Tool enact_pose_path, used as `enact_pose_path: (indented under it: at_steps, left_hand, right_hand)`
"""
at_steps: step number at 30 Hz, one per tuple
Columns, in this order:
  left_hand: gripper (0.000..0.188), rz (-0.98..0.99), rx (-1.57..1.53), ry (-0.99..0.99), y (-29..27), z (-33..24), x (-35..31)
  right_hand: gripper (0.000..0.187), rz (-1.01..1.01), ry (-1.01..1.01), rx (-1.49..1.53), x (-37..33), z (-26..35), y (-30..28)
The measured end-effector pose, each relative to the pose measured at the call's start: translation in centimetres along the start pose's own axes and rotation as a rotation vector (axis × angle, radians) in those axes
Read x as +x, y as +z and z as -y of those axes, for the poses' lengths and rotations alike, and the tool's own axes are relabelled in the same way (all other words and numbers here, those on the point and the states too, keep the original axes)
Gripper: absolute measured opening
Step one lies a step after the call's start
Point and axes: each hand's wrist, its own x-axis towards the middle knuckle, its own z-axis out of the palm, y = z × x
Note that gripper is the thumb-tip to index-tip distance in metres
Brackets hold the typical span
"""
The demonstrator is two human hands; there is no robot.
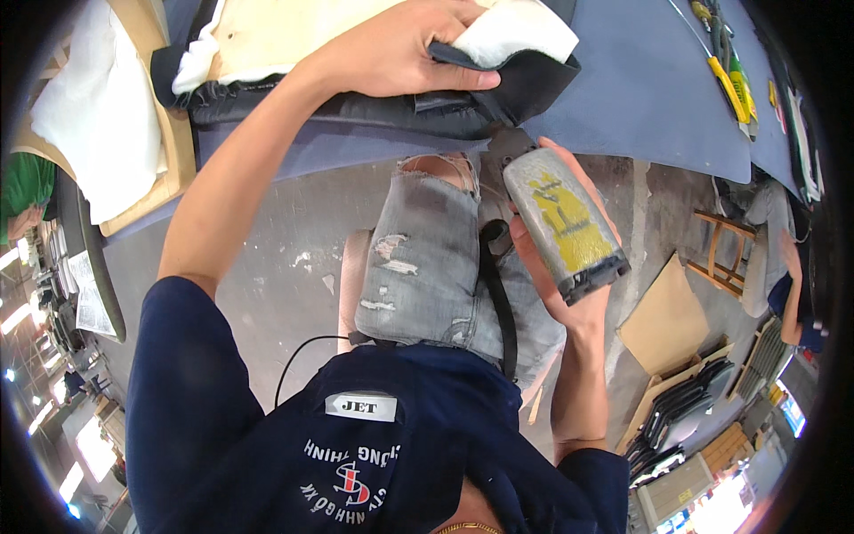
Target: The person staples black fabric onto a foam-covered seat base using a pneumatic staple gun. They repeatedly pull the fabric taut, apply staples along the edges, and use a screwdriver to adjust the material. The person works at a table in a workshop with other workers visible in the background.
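Observation:
At the top, a pale wooden panel (pixel 294 36) lies on the blue-grey table with black upholstery material (pixel 534 84) around its edge. My left hand (pixel 400 53) is closed on a flap of that black material, its thumb pressing the fold. White padding (pixel 520 34) pokes out above the fold beside the fingers. Into my right hand (pixel 569 276) fits a worn silver-and-yellow staple gun (pixel 565 214), the fingers wrapped round it. The gun's dark nose points up at the black material's lower edge; I cannot tell whether they touch.
A yellow-handled screwdriver (pixel 728 89) and other hand tools lie at the table's right. White padding (pixel 98 116) covers a wooden frame at left. A wooden stool (pixel 719 254), a brown board (pixel 663 316) and stacked black panels (pixel 685 400) stand right. Other people are at both sides.

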Motion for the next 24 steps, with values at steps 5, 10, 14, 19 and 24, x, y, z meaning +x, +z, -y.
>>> enact_pose_path:
  at_steps: [5,10,14,19,24]
  left_hand:
    - [0.015,0.095,-0.042,0.018,-0.4,0.7,-0.1]
    - [0.015,0.079,-0.063,0.015,0.1,0.4,-0.3]
    - [0.015,0.030,-0.105,0.041,0.5,0.3,-0.5]
    - [0.024,0.051,-0.221,-0.057,0.1,1.2,-0.2]
    - [0.044,-0.164,-0.224,-0.214,0.7,-1.6,-1.2]
  right_hand:
    - [0.063,-0.017,-0.024,-0.100,0.4,-0.3,0.2]
    - [0.057,-0.019,-0.010,-0.039,1.0,-0.6,0.3]
    - [0.060,0.056,-0.019,-0.009,2.0,-1.1,-0.6]
    - [0.065,0.120,0.120,-0.033,2.8,0.5,-1.2]
    - [0.060,0.133,0.280,-0.013,2.0,0.0,-1.6]
